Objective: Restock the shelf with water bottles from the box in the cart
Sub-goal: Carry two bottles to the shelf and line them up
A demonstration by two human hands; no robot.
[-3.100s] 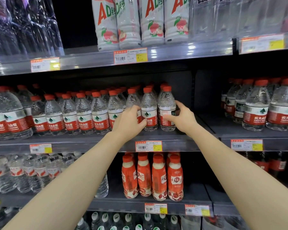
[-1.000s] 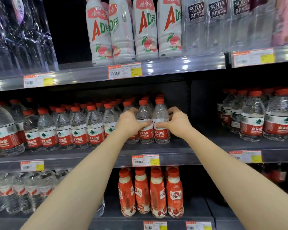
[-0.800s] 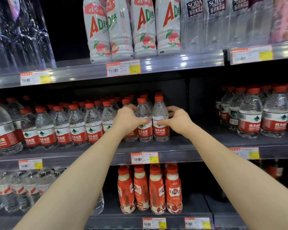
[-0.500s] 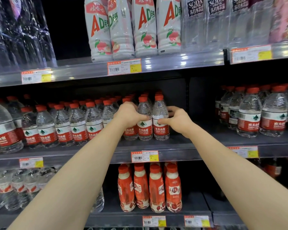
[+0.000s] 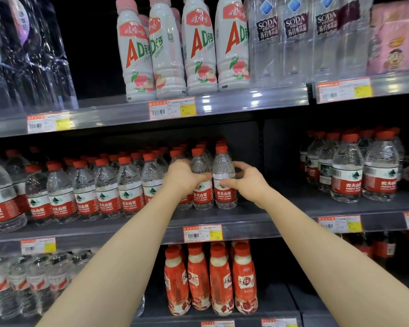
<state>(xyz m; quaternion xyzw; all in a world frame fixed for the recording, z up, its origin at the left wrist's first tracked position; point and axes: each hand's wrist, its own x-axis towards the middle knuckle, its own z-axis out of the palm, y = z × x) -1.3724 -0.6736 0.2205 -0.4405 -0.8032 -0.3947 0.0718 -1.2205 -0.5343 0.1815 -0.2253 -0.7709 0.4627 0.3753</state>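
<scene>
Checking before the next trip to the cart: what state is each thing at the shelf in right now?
Left hand: fingers curled round second bottle.
Right hand: fingers and thumb round end bottle.
Second bottle: upright, capped, on middle shelf.
End bottle: upright, capped, beside second bottle.
Other water bottles: upright, capped, in rows.

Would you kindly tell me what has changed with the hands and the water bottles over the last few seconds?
The right hand, flat beside the end bottle three seconds ago, has curled round it, thumb on the label. The left hand has edged right, its thumb now across the second bottle. Both bottles stand upright on the shelf as before.
</scene>
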